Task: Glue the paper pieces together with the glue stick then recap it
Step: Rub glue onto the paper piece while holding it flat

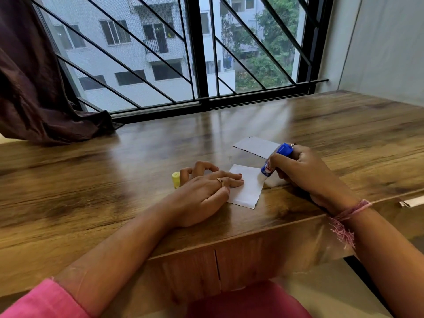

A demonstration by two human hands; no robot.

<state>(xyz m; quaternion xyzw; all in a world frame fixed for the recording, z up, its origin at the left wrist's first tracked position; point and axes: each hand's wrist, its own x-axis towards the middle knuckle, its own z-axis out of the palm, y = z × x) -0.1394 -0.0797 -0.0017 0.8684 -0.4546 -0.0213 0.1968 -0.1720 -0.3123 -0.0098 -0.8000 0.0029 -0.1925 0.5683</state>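
A white paper piece (pixel 246 187) lies on the wooden table (pixel 114 168) near its front edge. My left hand (pixel 206 191) rests flat on the paper's left side, fingers straight, pressing it down. My right hand (pixel 302 173) grips a blue glue stick (pixel 276 160), tilted, its tip touching the paper's right edge. A second white paper piece (pixel 255 145) lies just behind, partly hidden by the glue stick. The yellow cap (pixel 176 179) stands on the table just left of my left hand.
A dark curtain (pixel 34 88) bunches on the table's far left corner. A barred window (pixel 183 53) runs along the back edge and a wall stands on the right. A small paper scrap (pixel 410 201) sits at the front right edge.
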